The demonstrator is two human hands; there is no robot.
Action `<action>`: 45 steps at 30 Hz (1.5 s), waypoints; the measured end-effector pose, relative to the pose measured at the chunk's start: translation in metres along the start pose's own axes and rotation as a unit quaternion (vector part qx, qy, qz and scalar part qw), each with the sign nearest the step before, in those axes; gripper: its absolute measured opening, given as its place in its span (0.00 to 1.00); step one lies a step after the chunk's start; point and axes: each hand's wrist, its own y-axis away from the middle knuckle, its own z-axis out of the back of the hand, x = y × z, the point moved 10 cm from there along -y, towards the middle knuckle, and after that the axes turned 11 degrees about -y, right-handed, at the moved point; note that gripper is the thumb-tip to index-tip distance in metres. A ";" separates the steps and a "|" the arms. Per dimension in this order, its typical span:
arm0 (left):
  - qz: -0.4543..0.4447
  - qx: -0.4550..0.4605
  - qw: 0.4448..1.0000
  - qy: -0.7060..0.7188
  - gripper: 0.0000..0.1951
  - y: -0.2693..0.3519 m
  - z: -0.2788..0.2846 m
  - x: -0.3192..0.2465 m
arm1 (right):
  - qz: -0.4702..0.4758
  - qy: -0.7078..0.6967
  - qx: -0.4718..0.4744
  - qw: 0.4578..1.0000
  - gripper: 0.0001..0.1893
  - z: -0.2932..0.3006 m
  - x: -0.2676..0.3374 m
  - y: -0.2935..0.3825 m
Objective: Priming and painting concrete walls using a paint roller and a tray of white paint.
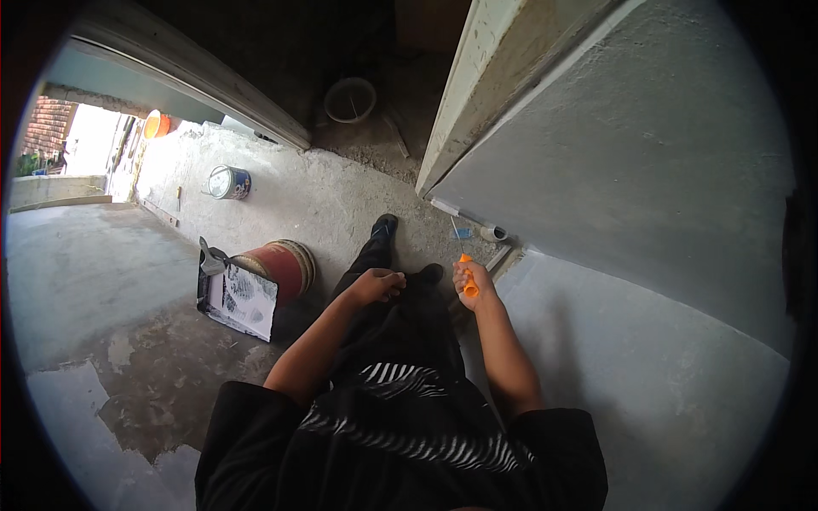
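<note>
My right hand (474, 283) grips the orange plastic handle (470, 274) of a small paint roller. Its thin metal rod leads up to a white roller sleeve (445, 207) by the foot of the grey wall (613, 153), beside the door frame; whether it touches the wall, I cannot tell. In front of my body hangs my left hand (378, 285), fingers curled in and nothing visible in them. To its left, a paint tray (250, 300) smeared with white and grey paint rests tilted by a reddish bucket (281, 268). A paintbrush (212, 260) lies across the tray's upper corner.
A lidded paint can (229, 183) stands on the rough concrete floor (307, 198), with a putty knife (179, 197) farther left. Near the right wall are a pipe end (494, 234) and a blue scrap (461, 234). A pale bucket (350, 100) sits beyond the doorway, past the door frame (460, 102).
</note>
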 end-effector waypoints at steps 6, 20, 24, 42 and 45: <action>-0.013 0.013 1.000 -0.016 0.19 -0.006 -0.012 -0.013 | 0.001 -0.036 0.001 0.999 0.04 -0.010 0.026 -0.060; -0.005 -0.017 1.000 0.020 0.21 -0.003 0.009 0.007 | -0.039 -0.059 0.036 0.997 0.07 -0.004 -0.009 -0.052; 0.001 -0.007 1.000 0.014 0.21 -0.009 0.002 0.009 | -0.019 -0.064 0.027 0.997 0.04 -0.013 0.016 -0.094; -0.013 0.002 0.999 -0.037 0.21 -0.017 -0.003 -0.016 | -0.010 -0.074 0.028 0.997 0.06 -0.001 0.036 -0.111; -0.012 -0.005 0.999 -0.047 0.21 -0.011 -0.001 -0.014 | -0.036 -0.078 0.028 0.996 0.09 0.009 0.031 -0.094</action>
